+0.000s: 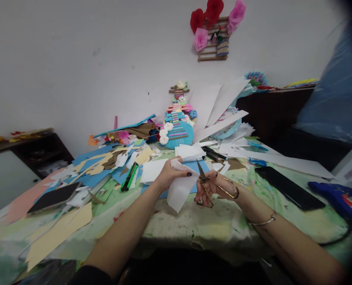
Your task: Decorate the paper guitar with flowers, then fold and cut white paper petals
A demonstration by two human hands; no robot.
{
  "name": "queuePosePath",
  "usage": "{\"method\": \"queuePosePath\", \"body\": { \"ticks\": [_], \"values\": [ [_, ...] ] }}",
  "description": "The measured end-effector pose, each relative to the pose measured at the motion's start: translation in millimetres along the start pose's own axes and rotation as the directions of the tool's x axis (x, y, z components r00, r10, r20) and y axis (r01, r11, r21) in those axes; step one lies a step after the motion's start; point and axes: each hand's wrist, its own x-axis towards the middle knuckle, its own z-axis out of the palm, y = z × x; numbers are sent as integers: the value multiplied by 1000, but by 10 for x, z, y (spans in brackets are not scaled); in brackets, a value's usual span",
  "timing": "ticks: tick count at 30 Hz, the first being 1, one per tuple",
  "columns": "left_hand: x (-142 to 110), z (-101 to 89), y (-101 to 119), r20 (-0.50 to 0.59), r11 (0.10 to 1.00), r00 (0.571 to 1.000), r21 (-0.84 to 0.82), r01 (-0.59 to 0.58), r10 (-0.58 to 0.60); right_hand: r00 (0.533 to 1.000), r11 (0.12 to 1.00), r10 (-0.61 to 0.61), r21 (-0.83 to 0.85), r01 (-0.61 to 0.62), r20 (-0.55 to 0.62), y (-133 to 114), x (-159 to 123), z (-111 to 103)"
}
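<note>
My left hand (170, 174) pinches a sheet of white paper (180, 194), thumb on top, and the sheet hangs down toward the table's front. Close to its right edge, my right hand (210, 188) holds gold-handled scissors (204, 178), their blades pointing up and slightly left. The blades look nearly closed; whether they touch the paper I cannot tell. Beneath the hands lies a blue sheet (164, 194). Behind them sits a stack of white paper (189, 151), with another white piece (154, 171) left of my left hand.
Paper scraps (104, 162) and a green cutter (130, 177) lie left, near a dark phone (55, 197). On the right are a black phone (289, 187), a blue glue gun (339, 198) and black pens (213, 153). A blue paper instrument (178, 134) leans against the wall.
</note>
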Motion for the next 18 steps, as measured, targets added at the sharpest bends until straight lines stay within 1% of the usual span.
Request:
{"method": "queuePosePath", "body": {
  "ticks": [3,6,10,14,18],
  "values": [
    [4,-9,-4,28,1000,999,9,-20,20,1000,1000,1,3,-1,-3,-8,1,16],
    [10,-19,-13,33,999,999,14,-31,30,1000,1000,6,4,-6,-17,-23,11,47],
    [10,-27,-10,38,999,999,13,-36,36,998,1000,-1,-15,0,-68,-37,21,77],
    [8,-41,18,32,999,999,17,-32,31,990,996,-25,-94,12,-141,-58,15,95],
    [11,-62,46,6,999,999,40,-32,31,983,986,7,-164,-37,-182,-99,13,124]
  ]
}}
